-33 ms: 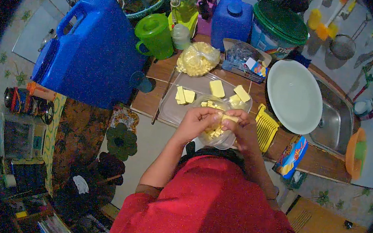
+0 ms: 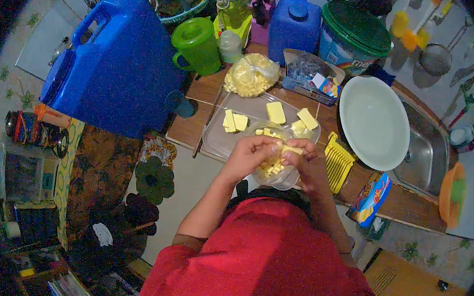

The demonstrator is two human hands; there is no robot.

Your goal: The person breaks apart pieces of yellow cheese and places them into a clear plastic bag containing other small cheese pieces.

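Note:
My right hand (image 2: pixel 306 162) pinches a pale yellow block (image 2: pixel 294 151), butter-like. My left hand (image 2: pixel 256 155) is closed right beside it, fingertips at that block; what exactly it grips is unclear. Both are over a clear bag or container (image 2: pixel 285 180) holding small yellow pieces (image 2: pixel 272 167). Behind them a translucent tray (image 2: pixel 218 138) carries several larger yellow blocks (image 2: pixel 275 112). A tied bag of yellow bits (image 2: pixel 248 78) sits at the tray's back edge, and a yellow slotted slicer (image 2: pixel 336 171) lies to the right of my hands.
A large blue jerrycan (image 2: pixel 111 69) stands left, near a green pitcher (image 2: pixel 195 43). A smaller blue jug (image 2: pixel 292 31) and lidded bucket (image 2: pixel 354 28) line the back. Right are an oval white basin (image 2: pixel 373 120), steel sink (image 2: pixel 419 158) and blue packet (image 2: pixel 370 199) along the wooden counter (image 2: pixel 423 212).

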